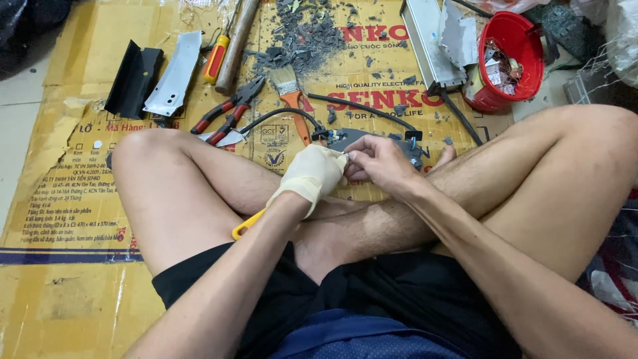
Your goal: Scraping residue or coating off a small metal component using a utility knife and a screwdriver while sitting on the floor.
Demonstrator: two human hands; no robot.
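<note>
Circuit board point(372, 141), grey with black cables, sits on the flattened cardboard point(80, 199) between the crossed legs. Gloved left hand point(312, 174) grips a yellow-handled tool point(247, 224); bare right hand point(380, 161) pinches something small against it. Red bucket point(508, 60) at the far right corner holds scrap components.

Even, soft indoor light, faint shadows, sharp focus throughout, slight wide-angle stretching toward the edges.

Single head-worn view, angled steeply down and forward over crossed legs; close to left hand point(312, 174) and right hand point(379, 161), farther to flattened cardboard point(73, 199) on floor ahead.
</note>
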